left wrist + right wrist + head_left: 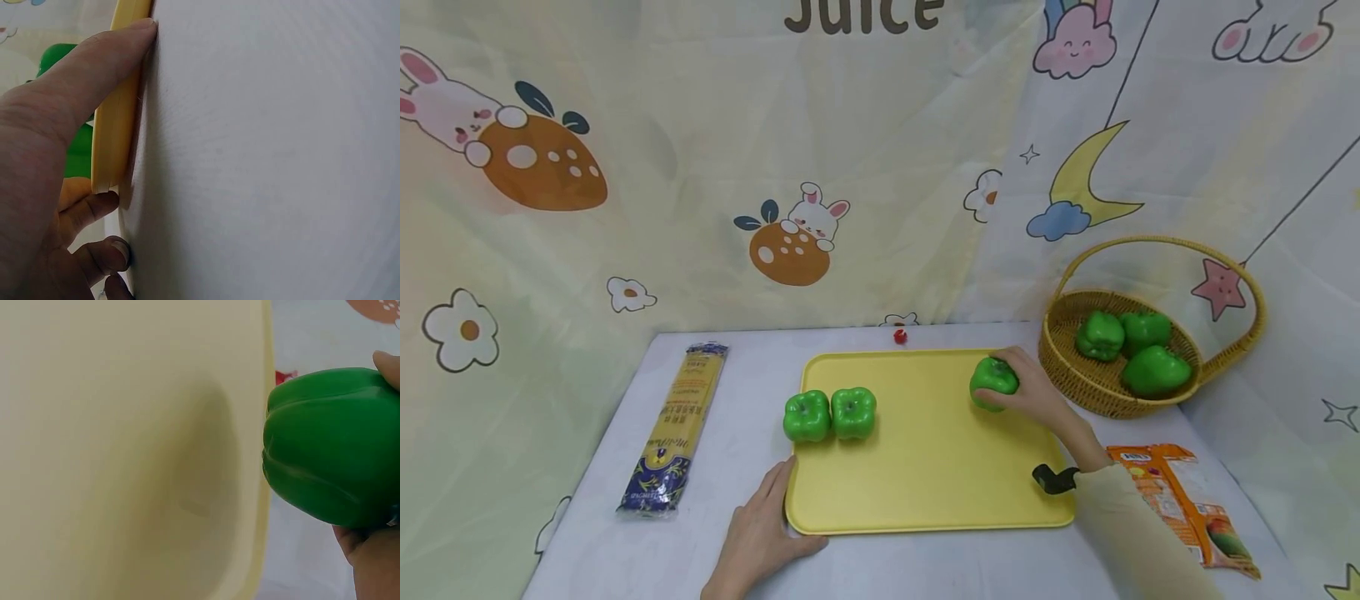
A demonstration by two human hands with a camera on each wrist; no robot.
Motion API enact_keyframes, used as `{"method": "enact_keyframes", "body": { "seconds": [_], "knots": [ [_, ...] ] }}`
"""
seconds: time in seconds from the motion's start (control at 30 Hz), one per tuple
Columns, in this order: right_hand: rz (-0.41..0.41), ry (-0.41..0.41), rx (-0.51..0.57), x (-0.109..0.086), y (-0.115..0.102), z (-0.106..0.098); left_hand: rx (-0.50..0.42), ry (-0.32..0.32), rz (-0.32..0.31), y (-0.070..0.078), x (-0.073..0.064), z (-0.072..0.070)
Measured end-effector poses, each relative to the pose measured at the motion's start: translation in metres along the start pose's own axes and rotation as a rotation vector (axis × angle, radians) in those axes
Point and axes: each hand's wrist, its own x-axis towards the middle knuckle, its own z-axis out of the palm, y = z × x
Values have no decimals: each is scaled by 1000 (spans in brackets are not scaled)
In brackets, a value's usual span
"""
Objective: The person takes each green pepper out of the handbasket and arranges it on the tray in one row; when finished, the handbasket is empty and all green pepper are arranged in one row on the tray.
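Observation:
My right hand [1033, 390] holds a green bell pepper [992, 385] over the right part of the yellow tray [925, 467]. In the right wrist view that bell pepper [331, 447] is above the tray, which bears a shadow; thumb and fingers sit on opposite sides of it. Two more green bell peppers, a left one [807, 416] and a right one [853, 412], stand side by side at the tray's left edge. At the tray's near left corner rests my left hand [762, 527], its thumb along the front edge, fingers along the left side.
A wicker basket [1075, 387] with several green peppers [1156, 371] stands at the back right. An orange snack bag [1187, 500] lies beside my right forearm. To the left lies a spaghetti packet [676, 429]. A small red object [900, 336] sits behind the tray.

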Motion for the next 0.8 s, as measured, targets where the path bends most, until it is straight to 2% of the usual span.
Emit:
{"method": "enact_keyframes", "body": {
  "seconds": [0.2,0.5,0.67,0.8],
  "knots": [
    [-34,-17,43,-1,-5,20,-7,-4,-6,0,1,3],
    [-16,-34,99,-1,-12,37,-18,-3,-10,0,0,2],
    [27,-82,105,0,-17,46,-14,-12,-15,-1,0,2],
    [4,-120,107,2,-23,51,-14,-6,-5,-2,0,2]
  ]
}}
